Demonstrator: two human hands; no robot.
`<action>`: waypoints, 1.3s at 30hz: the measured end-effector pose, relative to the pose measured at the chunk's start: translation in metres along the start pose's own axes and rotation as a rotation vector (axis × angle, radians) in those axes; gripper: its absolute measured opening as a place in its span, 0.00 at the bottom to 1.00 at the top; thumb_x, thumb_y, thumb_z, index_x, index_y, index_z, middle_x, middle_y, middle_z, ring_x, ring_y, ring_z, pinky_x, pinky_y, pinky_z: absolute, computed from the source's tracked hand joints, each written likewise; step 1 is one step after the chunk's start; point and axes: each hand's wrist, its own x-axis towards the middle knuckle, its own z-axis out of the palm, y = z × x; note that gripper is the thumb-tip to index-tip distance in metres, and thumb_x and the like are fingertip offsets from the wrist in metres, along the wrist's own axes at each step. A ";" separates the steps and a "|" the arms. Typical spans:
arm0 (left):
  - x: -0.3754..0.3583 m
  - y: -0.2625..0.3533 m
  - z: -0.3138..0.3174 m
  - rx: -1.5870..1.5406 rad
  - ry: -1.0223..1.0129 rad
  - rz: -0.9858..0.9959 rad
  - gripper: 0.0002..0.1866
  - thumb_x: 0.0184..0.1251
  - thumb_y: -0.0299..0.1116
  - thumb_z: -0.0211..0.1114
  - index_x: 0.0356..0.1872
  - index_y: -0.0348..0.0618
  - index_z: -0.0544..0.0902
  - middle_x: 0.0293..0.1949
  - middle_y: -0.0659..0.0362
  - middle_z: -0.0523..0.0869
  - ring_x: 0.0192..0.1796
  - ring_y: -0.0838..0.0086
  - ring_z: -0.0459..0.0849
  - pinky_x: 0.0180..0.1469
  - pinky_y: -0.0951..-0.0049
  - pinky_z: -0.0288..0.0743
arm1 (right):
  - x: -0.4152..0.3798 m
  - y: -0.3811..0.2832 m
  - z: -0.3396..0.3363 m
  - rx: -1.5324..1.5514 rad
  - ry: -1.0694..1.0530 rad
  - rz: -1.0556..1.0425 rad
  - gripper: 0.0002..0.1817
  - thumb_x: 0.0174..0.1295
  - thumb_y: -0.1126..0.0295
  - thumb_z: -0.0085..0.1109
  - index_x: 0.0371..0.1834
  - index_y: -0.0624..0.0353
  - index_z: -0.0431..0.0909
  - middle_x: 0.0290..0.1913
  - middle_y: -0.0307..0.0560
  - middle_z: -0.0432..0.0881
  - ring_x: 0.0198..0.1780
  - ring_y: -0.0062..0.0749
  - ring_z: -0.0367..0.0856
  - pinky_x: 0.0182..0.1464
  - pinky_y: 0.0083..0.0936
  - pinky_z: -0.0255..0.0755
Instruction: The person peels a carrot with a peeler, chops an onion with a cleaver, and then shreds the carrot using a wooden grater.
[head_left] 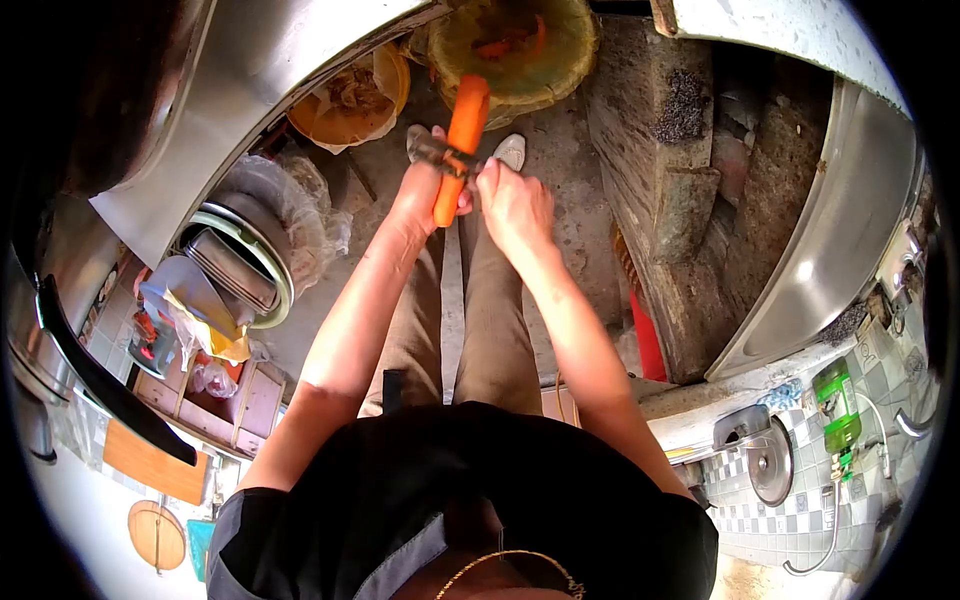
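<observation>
An orange carrot (466, 115) is held out in front of my legs by my left hand (420, 195), its fingers wrapped round the lower part. My right hand (515, 207) is closed on the end of a dark peeler (436, 154), which lies crosswise over the carrot. The blade is too blurred to make out. Just beyond the carrot's tip stands a round bin (575, 75) with a yellowish liner, with orange peelings (505, 46) inside.
An orange bucket (385, 105) with a plastic liner stands left of the bin. Stacked basins (280, 300) and plastic bags (310, 215) are at the left. A worn wooden structure (640, 150) rises at the right, near a metal counter edge (790, 290). My shoes are close to the bin.
</observation>
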 end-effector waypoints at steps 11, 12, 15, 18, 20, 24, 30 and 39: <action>-0.025 -0.004 0.017 -0.015 -0.189 -0.039 0.33 0.75 0.64 0.34 0.55 0.45 0.71 0.26 0.59 0.74 0.15 0.77 0.65 0.20 0.76 0.61 | 0.106 0.085 -0.012 -0.144 -0.038 0.439 0.32 0.72 0.49 0.35 0.47 0.69 0.81 0.50 0.69 0.80 0.55 0.62 0.78 0.57 0.48 0.71; -0.024 -0.005 0.016 -0.024 -0.156 -0.035 0.33 0.75 0.63 0.35 0.61 0.45 0.70 0.29 0.59 0.75 0.16 0.77 0.64 0.21 0.77 0.62 | 0.093 0.080 -0.013 -0.145 -0.040 0.441 0.32 0.72 0.49 0.35 0.47 0.69 0.81 0.50 0.69 0.80 0.55 0.62 0.78 0.57 0.48 0.71; -0.022 0.000 0.014 0.069 -0.125 0.044 0.29 0.76 0.61 0.41 0.54 0.43 0.71 0.29 0.59 0.77 0.18 0.78 0.67 0.20 0.78 0.63 | 0.062 0.061 -0.012 0.196 0.006 0.333 0.35 0.72 0.44 0.35 0.43 0.71 0.80 0.44 0.74 0.79 0.51 0.66 0.78 0.53 0.51 0.70; -0.026 0.001 0.015 0.169 -0.075 0.120 0.26 0.75 0.57 0.49 0.52 0.42 0.72 0.28 0.60 0.78 0.19 0.79 0.69 0.21 0.80 0.65 | 0.045 0.043 0.001 0.585 0.145 0.182 0.23 0.71 0.50 0.52 0.36 0.63 0.77 0.21 0.38 0.73 0.23 0.19 0.72 0.24 0.21 0.65; -0.027 0.001 0.016 0.287 -0.057 0.164 0.26 0.74 0.56 0.52 0.52 0.42 0.73 0.28 0.60 0.78 0.18 0.80 0.69 0.21 0.80 0.65 | 0.047 0.036 0.001 0.633 0.181 0.131 0.25 0.64 0.49 0.62 0.39 0.66 0.78 0.27 0.46 0.79 0.33 0.29 0.78 0.37 0.28 0.72; -0.032 0.001 0.018 0.395 -0.077 0.149 0.28 0.72 0.56 0.55 0.59 0.42 0.72 0.29 0.61 0.78 0.21 0.81 0.69 0.22 0.80 0.66 | 0.062 0.021 -0.015 0.661 0.181 -0.050 0.22 0.60 0.54 0.67 0.41 0.65 0.79 0.27 0.40 0.79 0.29 0.25 0.77 0.32 0.23 0.71; -0.046 0.017 0.005 0.272 -0.362 0.153 0.42 0.68 0.64 0.54 0.72 0.42 0.62 0.33 0.62 0.76 0.28 0.79 0.71 0.32 0.77 0.69 | 0.060 0.040 -0.027 1.191 -0.225 0.255 0.12 0.63 0.66 0.65 0.40 0.64 0.79 0.26 0.39 0.79 0.16 0.15 0.68 0.15 0.13 0.53; 0.000 0.009 0.017 0.258 -0.161 0.595 0.35 0.73 0.63 0.44 0.57 0.35 0.71 0.51 0.54 0.80 0.53 0.68 0.79 0.57 0.68 0.73 | -0.006 -0.013 0.020 1.528 -0.084 0.712 0.21 0.64 0.53 0.64 0.34 0.63 0.74 0.25 0.43 0.77 0.17 0.24 0.72 0.13 0.15 0.56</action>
